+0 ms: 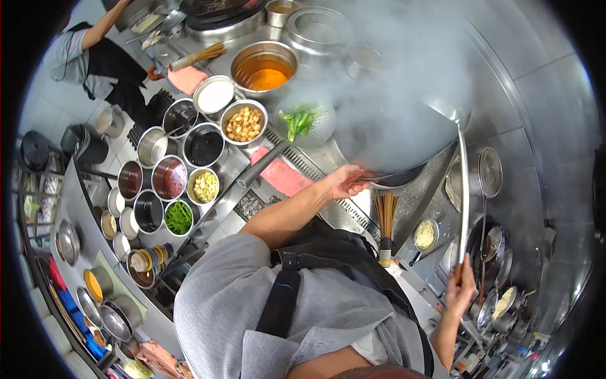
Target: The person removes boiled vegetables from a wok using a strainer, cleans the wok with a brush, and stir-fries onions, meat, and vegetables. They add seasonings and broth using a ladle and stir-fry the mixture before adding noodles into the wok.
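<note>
My left hand (346, 182) is closed round the near edge or handle of a large wok (385, 142), partly lost in thick steam. My right hand (462, 287) grips the wooden end of a long-handled ladle (463, 189), whose metal head reaches into the wok's right side. What lies inside the wok is hidden by steam. Left of the wok, a perforated strainer (324, 123) holds green vegetables (298, 122). A pink cloth (281, 174) lies near my left forearm. A bamboo brush (386, 218) stands below the wok.
Steel pots with sauces and cut ingredients crowd the left counter, including fried cubes (243, 124) and chopped greens (178, 218). A bowl of orange liquid (264, 68) sits further back. Another person (95, 66) stands at upper left. Strainers (490, 172) and bowls line the right side.
</note>
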`<act>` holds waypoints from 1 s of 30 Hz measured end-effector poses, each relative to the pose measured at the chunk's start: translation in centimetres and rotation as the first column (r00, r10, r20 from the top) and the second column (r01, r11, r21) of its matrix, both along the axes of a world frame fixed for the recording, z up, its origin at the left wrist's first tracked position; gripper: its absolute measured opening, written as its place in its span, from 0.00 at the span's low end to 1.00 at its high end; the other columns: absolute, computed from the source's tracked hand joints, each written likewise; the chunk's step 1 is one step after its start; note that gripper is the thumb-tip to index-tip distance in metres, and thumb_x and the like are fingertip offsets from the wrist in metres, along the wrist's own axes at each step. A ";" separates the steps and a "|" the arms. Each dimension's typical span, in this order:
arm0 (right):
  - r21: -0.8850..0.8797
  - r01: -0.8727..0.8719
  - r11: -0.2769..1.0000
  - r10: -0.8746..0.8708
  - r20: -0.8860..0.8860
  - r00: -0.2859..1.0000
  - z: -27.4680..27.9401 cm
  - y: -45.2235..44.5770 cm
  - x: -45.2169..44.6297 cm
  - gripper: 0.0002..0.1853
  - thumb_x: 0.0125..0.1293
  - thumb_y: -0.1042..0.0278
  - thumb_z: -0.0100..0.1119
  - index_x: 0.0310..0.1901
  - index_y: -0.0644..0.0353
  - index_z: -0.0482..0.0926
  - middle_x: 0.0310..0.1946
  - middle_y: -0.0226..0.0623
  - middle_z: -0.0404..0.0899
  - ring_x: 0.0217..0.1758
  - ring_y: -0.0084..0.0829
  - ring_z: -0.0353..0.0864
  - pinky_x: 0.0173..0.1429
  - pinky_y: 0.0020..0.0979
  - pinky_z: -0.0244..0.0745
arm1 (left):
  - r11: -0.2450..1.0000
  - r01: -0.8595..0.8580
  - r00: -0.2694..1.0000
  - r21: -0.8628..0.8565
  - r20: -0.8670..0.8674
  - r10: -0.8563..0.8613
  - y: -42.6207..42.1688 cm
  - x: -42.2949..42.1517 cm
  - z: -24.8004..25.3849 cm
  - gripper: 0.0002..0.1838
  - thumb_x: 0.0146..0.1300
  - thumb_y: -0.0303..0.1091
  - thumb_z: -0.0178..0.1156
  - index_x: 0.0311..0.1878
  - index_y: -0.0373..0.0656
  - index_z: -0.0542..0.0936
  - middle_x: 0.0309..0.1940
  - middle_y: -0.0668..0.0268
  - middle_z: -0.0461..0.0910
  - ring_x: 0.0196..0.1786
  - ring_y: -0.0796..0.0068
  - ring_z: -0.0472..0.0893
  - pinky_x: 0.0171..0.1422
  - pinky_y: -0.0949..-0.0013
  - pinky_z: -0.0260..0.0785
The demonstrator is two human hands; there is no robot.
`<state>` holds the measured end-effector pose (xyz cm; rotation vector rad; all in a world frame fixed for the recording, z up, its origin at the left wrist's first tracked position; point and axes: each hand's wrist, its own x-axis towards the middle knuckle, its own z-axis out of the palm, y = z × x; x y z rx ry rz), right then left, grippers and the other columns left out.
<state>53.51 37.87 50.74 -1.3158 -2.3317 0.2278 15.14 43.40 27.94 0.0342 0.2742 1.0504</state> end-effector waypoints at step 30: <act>-0.195 -0.570 0.798 0.600 0.160 0.784 -10.6 14.9 -39.9 0.32 0.53 0.76 0.58 0.63 0.67 0.66 0.46 0.55 0.76 0.50 0.55 0.76 0.55 0.45 0.72 | 0.985 -0.081 -0.556 0.154 -0.827 0.083 -12.2 -7.9 -10.4 0.28 0.51 0.52 0.67 0.45 0.38 0.73 0.41 0.47 0.78 0.49 0.48 0.77 0.56 0.51 0.67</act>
